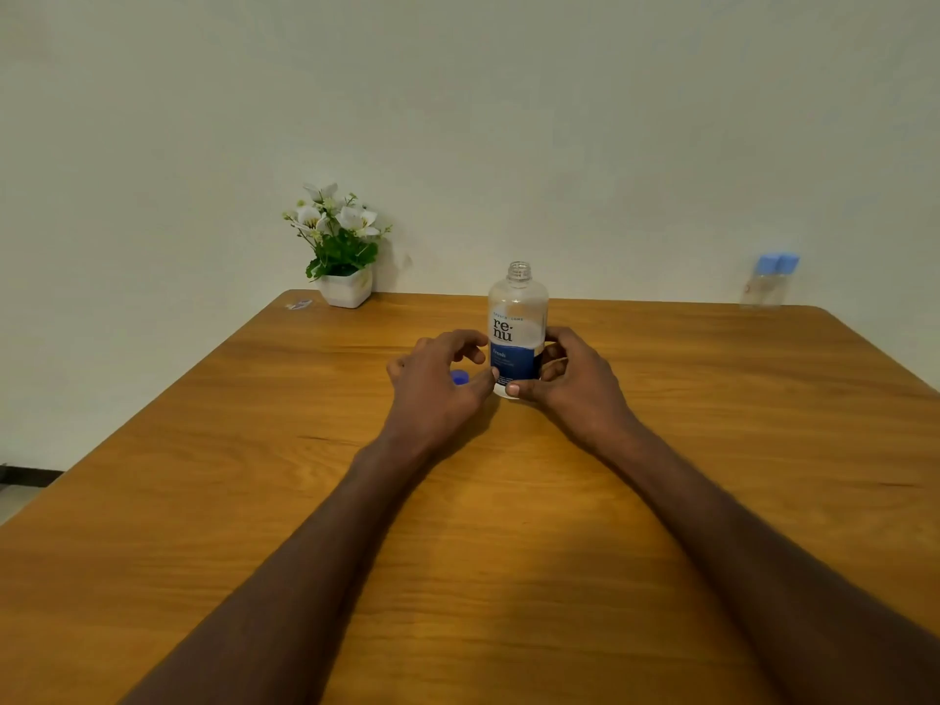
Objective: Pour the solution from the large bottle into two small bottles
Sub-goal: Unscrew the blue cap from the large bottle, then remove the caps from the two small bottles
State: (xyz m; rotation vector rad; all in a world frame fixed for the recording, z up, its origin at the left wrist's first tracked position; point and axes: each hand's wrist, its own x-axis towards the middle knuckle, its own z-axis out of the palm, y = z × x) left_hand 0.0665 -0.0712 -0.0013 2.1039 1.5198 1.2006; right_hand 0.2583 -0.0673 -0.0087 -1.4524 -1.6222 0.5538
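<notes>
One large contact-lens solution bottle [518,330] stands upright and uncapped mid-counter. The right hand [569,376] wraps its lower half, fingers [554,371] curled round the side and thumb against the base. The left hand [432,379] sits just beside it, fingers loosely curled and apart, thumb tip at the bottle's base; one blue cap [460,377] lies beneath that hand. Two small blue-capped bottles [768,282] stand together at the counter's [203,475] far right edge, well apart. One potted flower plant [341,246] occupies the far left corner.
</notes>
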